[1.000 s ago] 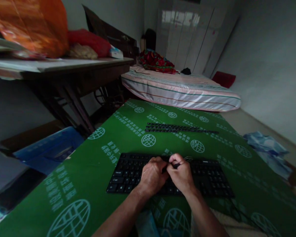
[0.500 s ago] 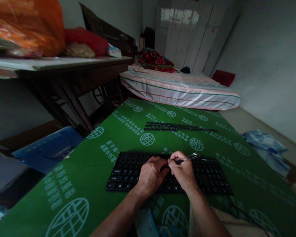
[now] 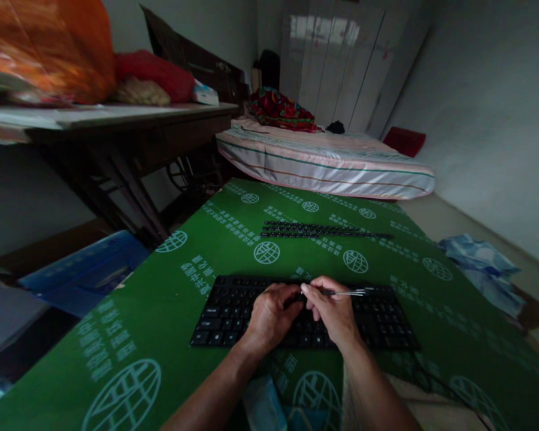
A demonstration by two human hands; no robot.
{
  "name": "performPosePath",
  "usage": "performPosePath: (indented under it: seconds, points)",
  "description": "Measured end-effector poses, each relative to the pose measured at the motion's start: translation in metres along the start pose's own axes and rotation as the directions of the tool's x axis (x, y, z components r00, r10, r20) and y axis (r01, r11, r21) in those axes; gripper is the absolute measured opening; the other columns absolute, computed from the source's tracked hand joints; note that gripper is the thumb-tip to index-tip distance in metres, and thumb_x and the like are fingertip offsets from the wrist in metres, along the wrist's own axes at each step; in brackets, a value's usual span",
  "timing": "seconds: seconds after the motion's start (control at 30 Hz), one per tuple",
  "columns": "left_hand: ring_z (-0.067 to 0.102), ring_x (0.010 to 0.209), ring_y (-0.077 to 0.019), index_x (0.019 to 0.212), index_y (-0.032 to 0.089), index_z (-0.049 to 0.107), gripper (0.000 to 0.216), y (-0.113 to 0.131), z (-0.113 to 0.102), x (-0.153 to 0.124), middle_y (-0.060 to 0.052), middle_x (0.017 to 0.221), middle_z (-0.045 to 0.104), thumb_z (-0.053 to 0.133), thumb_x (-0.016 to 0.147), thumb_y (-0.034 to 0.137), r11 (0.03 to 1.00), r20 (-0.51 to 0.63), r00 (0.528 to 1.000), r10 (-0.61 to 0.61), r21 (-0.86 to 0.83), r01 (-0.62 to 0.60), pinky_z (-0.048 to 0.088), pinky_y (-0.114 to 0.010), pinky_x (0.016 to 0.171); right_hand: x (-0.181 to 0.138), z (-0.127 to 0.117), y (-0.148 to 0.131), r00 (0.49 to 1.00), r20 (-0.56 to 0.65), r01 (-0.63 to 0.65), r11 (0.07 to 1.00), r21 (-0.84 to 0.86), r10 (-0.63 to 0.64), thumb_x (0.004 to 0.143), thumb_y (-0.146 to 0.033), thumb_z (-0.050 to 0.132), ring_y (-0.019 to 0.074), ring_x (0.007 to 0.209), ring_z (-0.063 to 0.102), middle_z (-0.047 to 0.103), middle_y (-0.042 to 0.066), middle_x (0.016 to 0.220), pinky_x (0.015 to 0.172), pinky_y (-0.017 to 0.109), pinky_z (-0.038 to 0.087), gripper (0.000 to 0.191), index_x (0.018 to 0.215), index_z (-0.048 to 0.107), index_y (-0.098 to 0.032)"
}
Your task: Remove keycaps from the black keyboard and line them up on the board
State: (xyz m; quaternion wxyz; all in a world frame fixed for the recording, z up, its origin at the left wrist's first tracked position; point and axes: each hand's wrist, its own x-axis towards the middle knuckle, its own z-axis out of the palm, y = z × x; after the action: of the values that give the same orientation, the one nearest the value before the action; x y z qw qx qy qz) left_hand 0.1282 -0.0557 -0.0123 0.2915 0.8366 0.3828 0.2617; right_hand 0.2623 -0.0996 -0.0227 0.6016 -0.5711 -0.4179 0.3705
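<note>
A black keyboard (image 3: 233, 311) lies on the green tabletop (image 3: 197, 371), and my two hands meet over its middle. My left hand (image 3: 272, 314) rests on the keys with bent, closed fingers. Whatever its fingertips pinch, if anything, is hidden. Close beside it, my right hand (image 3: 330, 308) grips a wire keycap puller (image 3: 353, 292) with a dark handle, its thin metal wires pointing right. The right fingertips nearly touch the left ones. Farther back, black keycaps (image 3: 314, 230) lie in several rows.
A blue packet (image 3: 265, 401) and a beige cloth (image 3: 413, 401) sit at the near edge. The keyboard's cable (image 3: 449, 389) trails off right. A side table (image 3: 161, 114) with bags stands left, a blue box (image 3: 85, 269) below it. Behind is a bed (image 3: 327, 155).
My right hand has turned, so the puller's wires now lie almost level instead of tilting up. The left fingertips have drawn slightly left. The view has shifted a little.
</note>
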Motion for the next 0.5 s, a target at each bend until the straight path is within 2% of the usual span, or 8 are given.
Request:
performPosePath:
  seconds: [0.13,0.3,0.37,0.5]
  points:
    - [0.061,0.079,-0.0180,0.100,0.017,0.066,0.027,-0.0043,0.0025,-0.0009,-0.004,0.084,0.067,0.060,0.073,0.015,0.995,-0.103,0.993,-0.058,-0.089,0.048,0.047,-0.026,0.070,0.0014,-0.0011,0.0001,0.999,-0.051,0.000,0.994,0.106,0.006,0.076,-0.044,0.061,0.0068,0.039,0.049,0.061,0.000,0.058,0.036,0.017,0.033,0.031,0.084,0.063,-0.014]
    - [0.063,0.077,-0.0180,0.087,0.016,0.068,0.015,-0.0055,0.0024,-0.0004,-0.003,0.079,0.068,0.061,0.074,0.020,0.989,-0.140,0.988,-0.059,-0.141,0.039,0.047,-0.027,0.072,0.0019,-0.0028,0.0000,0.999,-0.052,-0.004,0.987,0.163,0.013,0.080,-0.048,0.055,0.0107,0.047,0.059,0.068,0.007,0.075,0.039,0.018,0.039,0.044,0.110,0.058,-0.015]
    - [0.063,0.076,-0.0178,0.086,0.016,0.068,0.014,-0.0056,0.0023,-0.0004,-0.003,0.079,0.068,0.061,0.074,0.021,0.988,-0.155,0.986,-0.060,-0.152,0.036,0.047,-0.026,0.071,0.0012,-0.0039,-0.0015,0.999,-0.029,-0.020,0.985,0.170,0.025,0.082,-0.049,0.052,0.0110,0.046,0.060,0.069,0.007,0.074,0.038,0.018,0.039,0.048,0.117,0.054,-0.016]
    - [0.064,0.075,-0.0176,0.086,0.017,0.068,0.015,-0.0073,0.0034,-0.0006,-0.003,0.080,0.069,0.062,0.075,0.024,0.983,-0.174,0.982,-0.069,-0.182,0.037,0.048,-0.026,0.070,0.0001,-0.0067,-0.0036,0.999,-0.013,-0.043,0.984,0.175,0.046,0.084,-0.051,0.048,0.0111,0.036,0.055,0.066,0.002,0.058,0.034,0.018,0.037,0.055,0.128,0.046,-0.017]
